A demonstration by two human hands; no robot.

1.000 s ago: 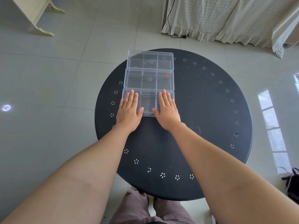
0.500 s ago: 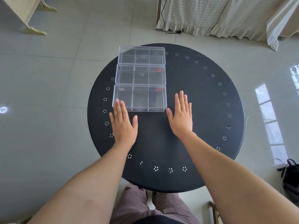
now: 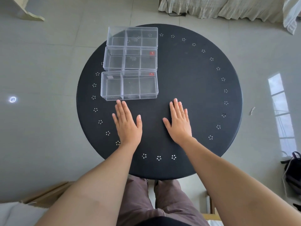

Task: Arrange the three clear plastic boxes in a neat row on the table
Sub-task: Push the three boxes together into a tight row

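Neatly stacked toward 12 o'clock, three clear divided boxes [image 3: 130, 62] touching on black round desk [image 3: 195, 88], left hand [image 3: 127, 123] and right hand [image 3: 179, 122] flat, fingers spread, empty.

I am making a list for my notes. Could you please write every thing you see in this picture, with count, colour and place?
clear plastic boxes: 3, transparent with dividers, in a row on the left part of the table, two with a small red sticker
table: 1, black, round, centre
curtain: 1, pale, top right
backpack: 1, dark, floor, right edge
cardboard: 1, brown, bottom left
left hand: flat on the table, open, empty, fingers close to the nearest box
right hand: flat on the table, open, empty
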